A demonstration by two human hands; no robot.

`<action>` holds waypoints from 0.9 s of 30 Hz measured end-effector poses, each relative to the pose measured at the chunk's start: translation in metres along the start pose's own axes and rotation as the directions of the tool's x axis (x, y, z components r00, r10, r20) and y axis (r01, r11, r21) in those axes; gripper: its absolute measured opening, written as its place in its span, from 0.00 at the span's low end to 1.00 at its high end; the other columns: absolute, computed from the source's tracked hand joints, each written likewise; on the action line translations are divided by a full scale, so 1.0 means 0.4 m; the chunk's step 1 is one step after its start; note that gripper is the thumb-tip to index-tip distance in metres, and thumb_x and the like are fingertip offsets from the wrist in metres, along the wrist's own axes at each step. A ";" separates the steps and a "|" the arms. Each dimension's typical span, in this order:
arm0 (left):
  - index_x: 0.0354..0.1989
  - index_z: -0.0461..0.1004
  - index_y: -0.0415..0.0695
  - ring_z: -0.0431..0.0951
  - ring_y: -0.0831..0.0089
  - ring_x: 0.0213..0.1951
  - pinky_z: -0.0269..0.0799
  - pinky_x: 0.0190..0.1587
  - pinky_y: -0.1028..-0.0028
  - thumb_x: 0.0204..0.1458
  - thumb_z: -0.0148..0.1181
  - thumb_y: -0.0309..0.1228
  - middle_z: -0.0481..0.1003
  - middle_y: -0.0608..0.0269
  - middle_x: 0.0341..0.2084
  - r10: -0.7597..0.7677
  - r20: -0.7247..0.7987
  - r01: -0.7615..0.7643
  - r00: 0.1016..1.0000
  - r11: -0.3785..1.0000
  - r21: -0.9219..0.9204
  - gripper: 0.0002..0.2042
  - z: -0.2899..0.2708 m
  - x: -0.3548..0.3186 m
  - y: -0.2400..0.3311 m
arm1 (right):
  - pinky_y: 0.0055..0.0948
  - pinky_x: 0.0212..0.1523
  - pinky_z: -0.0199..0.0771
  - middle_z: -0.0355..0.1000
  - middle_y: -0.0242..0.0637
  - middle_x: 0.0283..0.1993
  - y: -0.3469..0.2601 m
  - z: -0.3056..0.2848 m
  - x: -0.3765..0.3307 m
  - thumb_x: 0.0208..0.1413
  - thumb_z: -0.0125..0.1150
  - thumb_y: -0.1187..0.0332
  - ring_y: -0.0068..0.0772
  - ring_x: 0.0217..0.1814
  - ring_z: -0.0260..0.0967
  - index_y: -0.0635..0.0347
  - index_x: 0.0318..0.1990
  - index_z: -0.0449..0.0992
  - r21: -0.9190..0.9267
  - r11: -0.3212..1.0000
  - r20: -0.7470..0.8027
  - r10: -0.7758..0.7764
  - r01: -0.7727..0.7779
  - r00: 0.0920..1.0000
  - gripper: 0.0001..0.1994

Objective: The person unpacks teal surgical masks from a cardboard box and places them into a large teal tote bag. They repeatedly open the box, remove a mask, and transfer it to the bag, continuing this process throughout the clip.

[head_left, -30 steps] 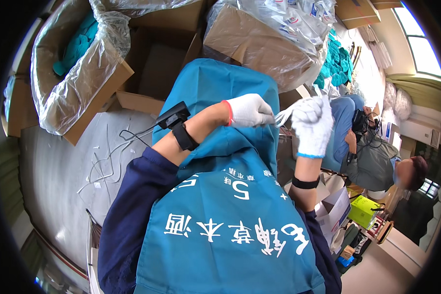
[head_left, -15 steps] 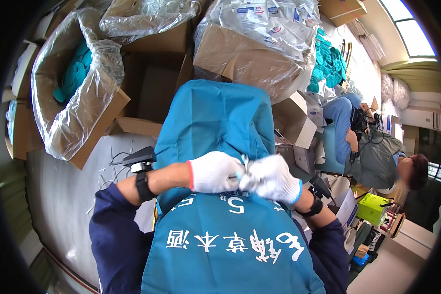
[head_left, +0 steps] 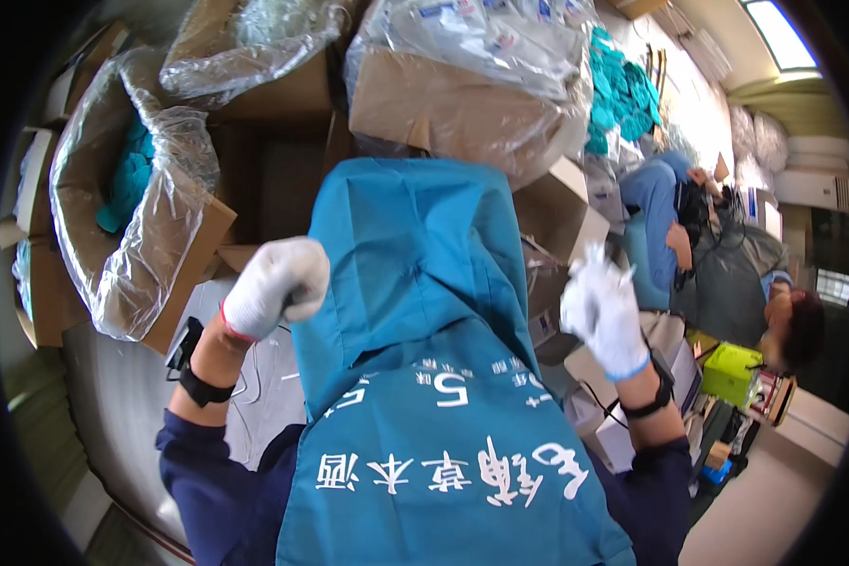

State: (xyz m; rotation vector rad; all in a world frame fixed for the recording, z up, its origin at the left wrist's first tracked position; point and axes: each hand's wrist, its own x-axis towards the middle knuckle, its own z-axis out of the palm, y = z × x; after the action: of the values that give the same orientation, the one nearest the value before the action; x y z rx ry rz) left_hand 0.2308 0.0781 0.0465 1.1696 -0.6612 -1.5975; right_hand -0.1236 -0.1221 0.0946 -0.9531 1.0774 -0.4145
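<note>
My left hand (head_left: 278, 283), in a white knit glove with a red cuff, is raised left of my lap with its fingers curled in. What it holds, if anything, is hidden. My right hand (head_left: 606, 316), in a white glove with a blue cuff, is lifted on the other side. Its fingers are bent together, and a whitish, blurred bit at their tips cannot be made out. Between the hands a teal apron (head_left: 415, 255) with white lettering covers my chest and lap.
Ahead on the left, a plastic-lined carton (head_left: 184, 264) holds teal pieces (head_left: 130, 174). A bigger carton (head_left: 453, 108) of clear packets stands in front, near a teal heap (head_left: 623, 90). An opened carton (head_left: 561, 212) is beside my right hand. Another person (head_left: 726, 274) sits at the right.
My hands were together over my lap with a small pale thing between them. They have moved apart, the left up and leftward, the right up and rightward.
</note>
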 end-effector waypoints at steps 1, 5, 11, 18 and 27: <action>0.25 0.66 0.43 0.61 0.80 0.17 0.57 0.20 0.79 0.59 0.51 0.35 0.64 0.69 0.18 -0.100 -0.017 0.088 0.995 0.933 -0.348 0.12 0.022 0.009 0.003 | 0.28 0.24 0.60 0.62 0.32 0.20 0.003 0.006 0.039 0.69 0.50 0.61 0.28 0.21 0.60 0.57 0.27 0.66 0.310 0.951 -0.032 0.016 -0.005 0.999 0.16; 0.32 0.67 0.41 0.64 0.78 0.22 0.60 0.26 0.78 0.59 0.50 0.38 0.69 0.62 0.26 0.053 0.076 -0.017 0.996 0.911 -0.412 0.11 0.106 0.116 -0.104 | 0.32 0.35 0.64 0.60 0.37 0.27 0.036 -0.008 0.135 0.70 0.47 0.59 0.35 0.33 0.61 0.59 0.31 0.65 0.738 0.655 0.283 -0.083 -0.161 0.955 0.16; 0.43 0.74 0.42 0.66 0.86 0.28 0.62 0.31 0.84 0.60 0.57 0.34 0.71 0.71 0.29 -0.027 0.064 0.032 0.998 0.997 -0.075 0.09 0.253 0.230 -0.157 | 0.33 0.40 0.70 0.64 0.40 0.31 0.075 0.033 0.147 0.70 0.48 0.59 0.39 0.35 0.65 0.60 0.33 0.67 0.799 0.554 0.247 0.050 -0.233 0.968 0.16; 0.45 0.75 0.37 0.73 0.77 0.34 0.70 0.40 0.75 0.60 0.61 0.34 0.75 0.65 0.30 0.064 0.004 -0.061 0.998 0.928 0.368 0.13 0.312 0.275 -0.218 | 0.47 0.53 0.76 0.71 0.48 0.34 0.116 0.058 0.166 0.70 0.48 0.60 0.45 0.41 0.72 0.62 0.34 0.70 0.821 0.550 0.161 0.031 -0.152 0.986 0.16; 0.34 0.73 0.38 0.62 0.82 0.23 0.60 0.26 0.81 0.67 0.42 0.41 0.66 0.70 0.23 0.016 0.227 -0.009 0.974 0.999 -0.031 0.19 0.344 0.260 -0.203 | 0.41 0.51 0.77 0.76 0.50 0.40 0.126 0.098 0.140 0.69 0.50 0.61 0.46 0.44 0.76 0.65 0.38 0.72 0.535 0.833 0.094 -0.225 0.141 0.970 0.14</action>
State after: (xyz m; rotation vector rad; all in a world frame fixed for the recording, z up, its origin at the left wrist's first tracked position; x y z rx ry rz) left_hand 0.0697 -0.0078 -0.0078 0.9667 -0.7875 -1.7402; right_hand -0.0714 -0.1159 0.0280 -0.5821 0.6741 -0.7417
